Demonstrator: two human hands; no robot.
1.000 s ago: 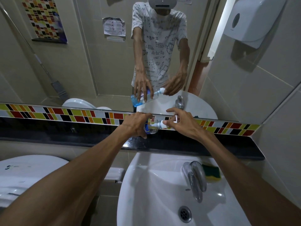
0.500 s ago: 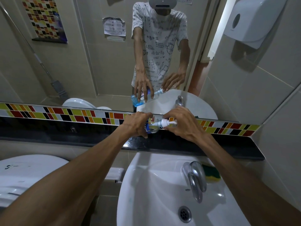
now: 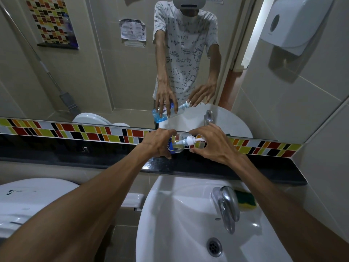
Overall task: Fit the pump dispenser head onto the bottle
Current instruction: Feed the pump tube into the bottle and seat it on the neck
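A clear bottle point(image 3: 175, 145) with a blue label and blue liquid lies tilted on its side above the black ledge, held in my left hand point(image 3: 157, 142). The white pump dispenser head point(image 3: 189, 140) sits at the bottle's neck, pointing right. My right hand point(image 3: 211, 144) is at the pump, fingers spread around it, fingertips touching or just off the nozzle end. The mirror shows the same bottle and both hands from the other side.
A black ledge point(image 3: 264, 171) runs under the mirror and the coloured tile strip. Below are a white basin point(image 3: 179, 224) with a chrome tap point(image 3: 226, 207), a green and yellow sponge point(image 3: 245, 199), and a toilet cistern point(image 3: 28, 199) at left. A paper dispenser point(image 3: 294, 21) hangs at upper right.
The pump head has gone from being held at the neck to seated in the bottle's mouth. My right hand's fingers have loosened and spread around the pump. The left hand holds still.
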